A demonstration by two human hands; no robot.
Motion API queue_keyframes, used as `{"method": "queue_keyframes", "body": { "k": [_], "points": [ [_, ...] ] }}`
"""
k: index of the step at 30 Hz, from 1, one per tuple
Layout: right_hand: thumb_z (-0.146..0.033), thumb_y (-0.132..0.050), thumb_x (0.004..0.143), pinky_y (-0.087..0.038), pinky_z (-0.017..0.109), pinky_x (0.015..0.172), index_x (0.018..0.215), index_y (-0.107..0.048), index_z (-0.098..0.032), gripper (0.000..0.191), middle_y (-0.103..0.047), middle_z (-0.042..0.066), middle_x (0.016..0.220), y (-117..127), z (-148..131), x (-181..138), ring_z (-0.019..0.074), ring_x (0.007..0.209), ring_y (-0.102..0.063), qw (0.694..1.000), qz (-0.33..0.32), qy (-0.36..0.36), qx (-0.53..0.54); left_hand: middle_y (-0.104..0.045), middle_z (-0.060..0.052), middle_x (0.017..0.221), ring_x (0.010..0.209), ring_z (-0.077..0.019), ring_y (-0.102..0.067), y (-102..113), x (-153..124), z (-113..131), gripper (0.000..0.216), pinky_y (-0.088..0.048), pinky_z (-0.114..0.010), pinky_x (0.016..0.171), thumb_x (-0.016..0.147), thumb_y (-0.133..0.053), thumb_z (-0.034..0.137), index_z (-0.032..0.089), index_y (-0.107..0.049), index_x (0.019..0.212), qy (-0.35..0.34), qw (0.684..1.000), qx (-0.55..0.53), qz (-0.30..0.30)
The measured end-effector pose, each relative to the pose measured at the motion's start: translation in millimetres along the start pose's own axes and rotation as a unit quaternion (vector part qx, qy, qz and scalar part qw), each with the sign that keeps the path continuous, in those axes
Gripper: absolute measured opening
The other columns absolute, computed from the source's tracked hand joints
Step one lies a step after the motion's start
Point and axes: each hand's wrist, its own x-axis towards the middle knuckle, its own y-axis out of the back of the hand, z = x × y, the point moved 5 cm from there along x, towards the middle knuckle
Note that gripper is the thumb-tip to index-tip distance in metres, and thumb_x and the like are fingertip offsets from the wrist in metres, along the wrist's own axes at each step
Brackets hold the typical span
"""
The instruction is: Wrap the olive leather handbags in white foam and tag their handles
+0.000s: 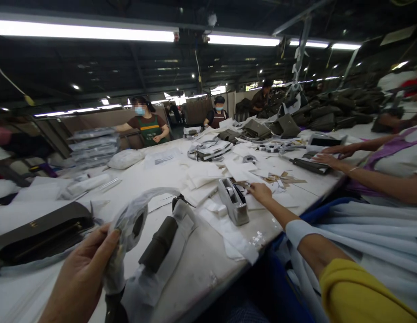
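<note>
My left hand (pixel 85 269) pinches a dark bag strap wrapped in thin white paper (pixel 127 220), thumb on top. The strap arches up and over to the right. Below the arch lies a dark rolled piece (pixel 159 244), partly wrapped in translucent white material. My right hand (pixel 261 194) reaches across the table to the far end of a grey tape dispenser (pixel 233 202). Its fingers are closed beside the dispenser, and what they hold, if anything, is too small to make out. A dark handbag (pixel 43 233) with a gold emblem lies left of my left hand.
White sheets (pixel 201 175) and brown card scraps (pixel 285 179) lie beyond the dispenser. Dark bags (pixel 329 112) are heaped at the back right. A blue bin (pixel 278 278) with white material stands at the table's right edge. A co-worker's hands (pixel 332 154) work at the right; other people stand behind.
</note>
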Motion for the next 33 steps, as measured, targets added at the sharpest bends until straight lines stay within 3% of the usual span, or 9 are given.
{"method": "queue_keyframes", "body": {
  "k": [4,8,11,13,16,19,22,27,33],
  "points": [
    [-0.025,-0.069,0.076,-0.046,0.033,0.077,0.089,-0.078,-0.021,0.016,-0.076,0.010,0.096,-1,3,8,0.0280,0.098,-0.065,1.000,-0.006,-0.002,-0.022,-0.073,0.000,0.099,0.089,-0.0239,-0.068,7,2,-6,0.047,-0.058,-0.028,0.066,0.076,-0.069,0.061,0.029,-0.065,0.110,0.002,0.999,0.031,-0.005],
    [-0.032,-0.058,0.087,-0.047,0.034,0.078,0.095,-0.079,-0.021,0.025,-0.075,0.010,0.100,23,-3,-6,0.0282,0.097,-0.066,0.999,0.030,0.022,0.000,-0.072,-0.003,0.102,0.086,-0.0232,-0.065,7,2,0,0.052,-0.054,-0.028,0.067,0.076,-0.069,0.062,0.026,-0.065,0.112,-0.029,0.997,0.071,-0.022],
    [-0.035,-0.052,0.091,-0.048,0.034,0.085,0.108,-0.075,-0.018,0.033,-0.073,0.011,0.109,44,-27,-39,0.0270,0.101,-0.065,0.995,0.066,0.055,0.043,-0.070,-0.003,0.088,0.078,-0.0195,-0.062,2,0,6,0.050,-0.050,-0.025,0.064,0.075,-0.070,0.061,0.021,-0.068,0.105,-0.060,0.995,0.076,-0.025],
    [-0.041,-0.053,0.091,-0.049,0.033,0.084,0.111,-0.074,-0.018,0.036,-0.073,0.009,0.109,53,-60,-72,0.0252,0.098,-0.065,0.987,0.055,0.098,0.112,-0.067,-0.001,0.080,0.074,-0.0168,-0.059,-2,-1,7,0.045,-0.046,-0.021,0.061,0.077,-0.070,0.058,0.020,-0.069,0.100,-0.064,0.996,0.053,-0.034],
    [-0.050,-0.062,0.086,-0.050,0.033,0.075,0.108,-0.075,-0.020,0.039,-0.073,0.008,0.100,57,-132,-138,0.0241,0.088,-0.065,0.920,-0.091,0.219,0.313,-0.063,0.001,0.075,0.072,-0.0136,-0.056,-8,-1,3,0.037,-0.043,-0.019,0.061,0.081,-0.069,0.054,0.021,-0.069,0.099,-0.048,0.997,0.003,-0.065],
    [-0.045,-0.061,0.089,-0.047,0.028,0.065,0.110,-0.075,-0.023,0.033,-0.071,0.005,0.091,54,-204,-201,0.0184,0.076,-0.062,0.850,-0.238,0.317,0.346,-0.062,0.001,0.076,0.072,-0.0123,-0.055,-10,-3,4,0.034,-0.043,-0.019,0.062,0.084,-0.068,0.051,0.021,-0.070,0.099,-0.042,0.995,-0.020,-0.094],
    [-0.038,-0.061,0.089,-0.043,0.026,0.059,0.110,-0.076,-0.025,0.029,-0.068,0.003,0.082,47,-253,-233,0.0150,0.069,-0.058,0.819,-0.280,0.348,0.360,-0.064,0.001,0.079,0.072,-0.0120,-0.055,-12,-9,12,0.032,-0.043,-0.019,0.063,0.085,-0.067,0.049,0.020,-0.071,0.097,-0.054,0.993,-0.007,-0.107],
    [-0.034,-0.061,0.088,-0.039,0.025,0.058,0.100,-0.078,-0.023,0.024,-0.062,0.000,0.074,37,-297,-246,0.0129,0.066,-0.052,0.778,-0.314,0.333,0.431,-0.067,0.000,0.082,0.074,-0.0130,-0.057,-12,-21,26,0.030,-0.045,-0.021,0.067,0.085,-0.067,0.046,0.019,-0.072,0.094,-0.090,0.989,0.021,-0.118],
    [-0.035,-0.069,0.080,-0.041,0.029,0.068,0.092,-0.079,-0.020,0.022,-0.067,0.002,0.084,38,-312,-252,0.0139,0.073,-0.054,0.709,-0.392,0.222,0.543,-0.070,-0.002,0.086,0.080,-0.0166,-0.062,-10,-23,32,0.031,-0.049,-0.024,0.072,0.087,-0.063,0.045,0.019,-0.074,0.099,-0.162,0.977,0.075,-0.114]
  ]
}}
